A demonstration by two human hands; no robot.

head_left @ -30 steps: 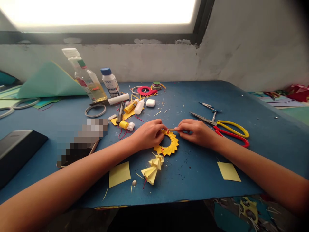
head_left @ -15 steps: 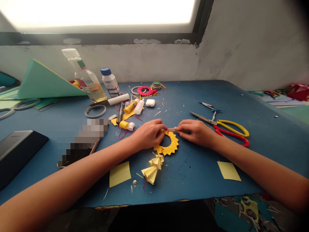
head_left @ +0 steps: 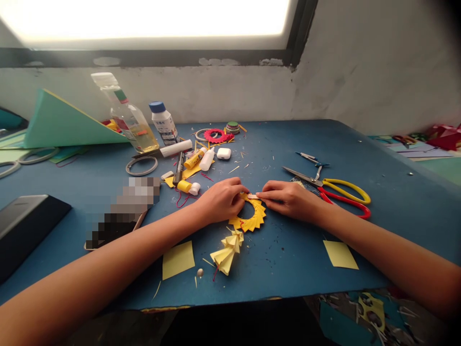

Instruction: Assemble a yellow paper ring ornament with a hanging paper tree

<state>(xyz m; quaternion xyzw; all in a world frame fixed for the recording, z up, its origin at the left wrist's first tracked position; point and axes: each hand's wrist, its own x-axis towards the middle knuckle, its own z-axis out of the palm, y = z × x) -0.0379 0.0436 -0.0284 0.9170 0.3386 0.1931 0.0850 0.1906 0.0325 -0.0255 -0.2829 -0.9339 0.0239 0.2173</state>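
a folded yellow paper ring (head_left: 253, 217) was held at its top by both hands on the blue table (head_left: 360, 230).

the left hand (head_left: 221, 199) was curled over the ring's upper left edge, its fingers bent down onto the paper. the right hand (head_left: 291, 198) was closed in a pinch on a small pale strip (head_left: 253, 196), which was pressed against the top of the ring between the two hands. a stack of paler folded yellow pieces (head_left: 227, 253) was seen just below the ring, with a flat yellow square (head_left: 177, 259) to its left and another (head_left: 340, 254) under the right forearm. scissors with yellow and red handles (head_left: 340, 192) were lying just beyond the right hand. glue bottles and tubes (head_left: 196, 157) were clustered further back.
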